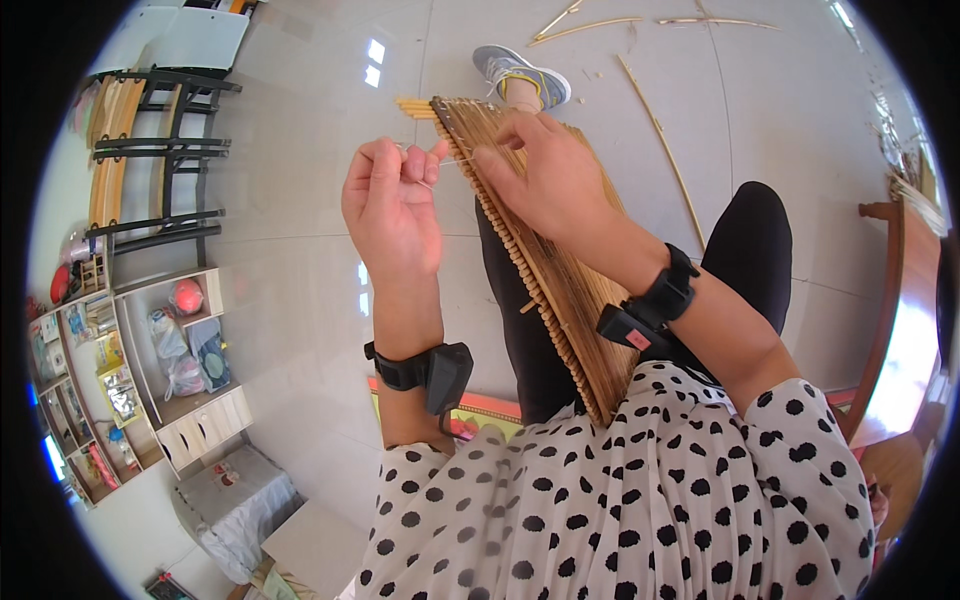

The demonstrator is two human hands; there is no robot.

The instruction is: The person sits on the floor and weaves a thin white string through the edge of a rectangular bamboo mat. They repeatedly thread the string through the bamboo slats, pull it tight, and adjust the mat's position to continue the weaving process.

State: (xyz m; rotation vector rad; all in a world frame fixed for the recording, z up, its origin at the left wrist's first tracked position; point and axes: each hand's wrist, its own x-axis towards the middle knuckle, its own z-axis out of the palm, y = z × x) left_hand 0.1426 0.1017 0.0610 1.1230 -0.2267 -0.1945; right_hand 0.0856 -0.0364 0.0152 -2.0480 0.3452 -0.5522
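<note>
Across my lap and beyond my knees lies a long tapered panel of thin brown sticks (pixel 545 275), bound side by side, their rounded ends lining its left edge. A fine pale thread (pixel 460 161) runs from that edge to my left hand (pixel 397 205), which is raised just left of the panel with fingers curled and closed on the thread. My right hand (pixel 548 180) rests over the panel's far part, its thumb at the thread's other end. Its fingers are bent and closed; what they pinch is hidden. Several lighter sticks (pixel 416 107) jut out at the far left corner.
A shoe (pixel 522 75) shows just past the panel's far end. Loose thin sticks (pixel 660 135) lie on the tiled floor. Stacked stools (pixel 160 160) and a shelf unit (pixel 165 370) stand left; a wooden table (pixel 885 310) stands right.
</note>
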